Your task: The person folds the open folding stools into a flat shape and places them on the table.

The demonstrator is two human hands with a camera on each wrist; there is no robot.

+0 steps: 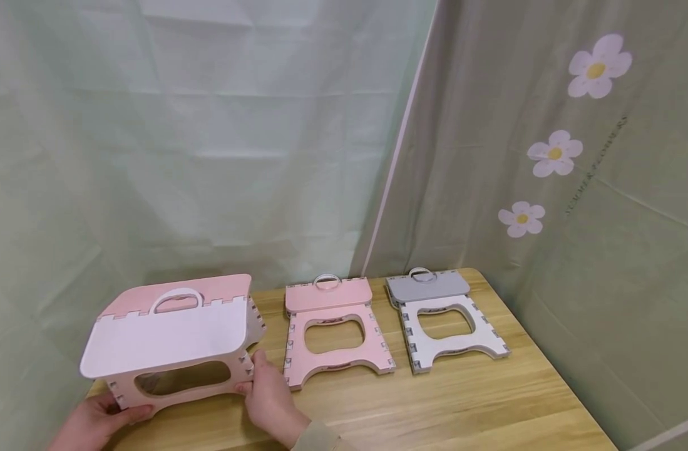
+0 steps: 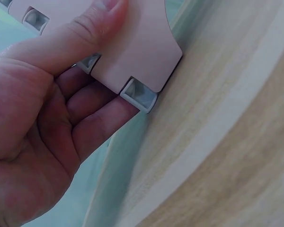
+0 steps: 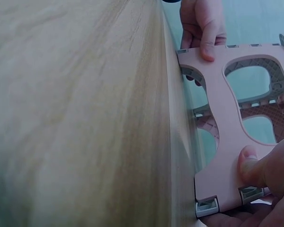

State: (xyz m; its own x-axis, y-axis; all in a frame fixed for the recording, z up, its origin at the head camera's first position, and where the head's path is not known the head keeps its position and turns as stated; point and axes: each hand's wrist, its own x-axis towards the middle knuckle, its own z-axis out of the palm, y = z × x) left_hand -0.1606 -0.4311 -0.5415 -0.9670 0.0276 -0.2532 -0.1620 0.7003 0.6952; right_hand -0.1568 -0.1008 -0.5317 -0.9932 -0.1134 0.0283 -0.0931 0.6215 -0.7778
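Observation:
An unfolded step stool (image 1: pixel 169 335), with a half pink, half white top and a white carry handle, stands at the left of the table. My left hand (image 1: pixel 96 421) grips the lower left of its pink near leg panel (image 2: pixel 132 56), thumb on the front face and fingers curled behind the edge. On the right edge of the same panel, my right hand (image 1: pixel 272 398) holds on, its thumb (image 3: pixel 251 165) against the front. Through the panel's cut-out, the right wrist view shows the far leg panel.
A pink folding stool (image 1: pixel 335 360) lies folded flat in the middle of the wooden table (image 1: pixel 434 413). Right of it lies a folded white stool (image 1: pixel 451 344) with a grey top section. Curtains (image 1: pixel 265 125) hang behind and beside the table.

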